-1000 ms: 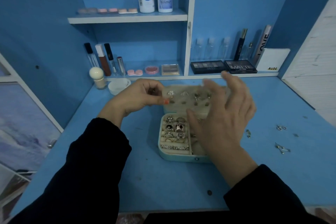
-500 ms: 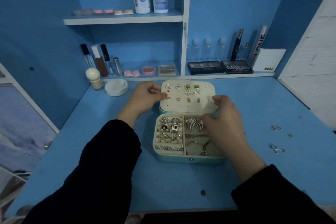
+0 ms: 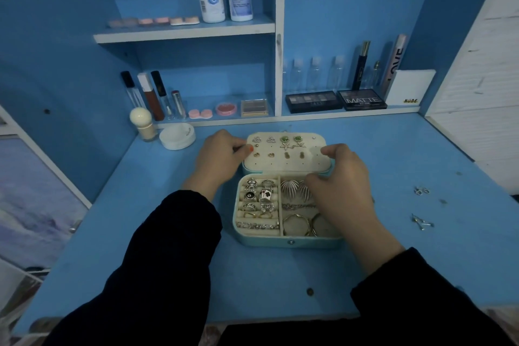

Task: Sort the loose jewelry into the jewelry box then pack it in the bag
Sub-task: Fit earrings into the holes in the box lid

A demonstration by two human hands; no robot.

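Pinching the lid [image 3: 285, 161] edges (jewelry box [image 3: 289, 242] open), curled fingers of left hand [image 3: 219, 161], right hand [image 3: 346, 191].

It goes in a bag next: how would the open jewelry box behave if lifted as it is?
The jewelry box looks rigid, so it should lift without sagging. Its lid lies open flat and would likely swing. The hoops sit loose in their compartment and could slide out if tilted.

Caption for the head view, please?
Left hand and right hand grip the lid of the open jewelry box; loose earrings lie on the desk.
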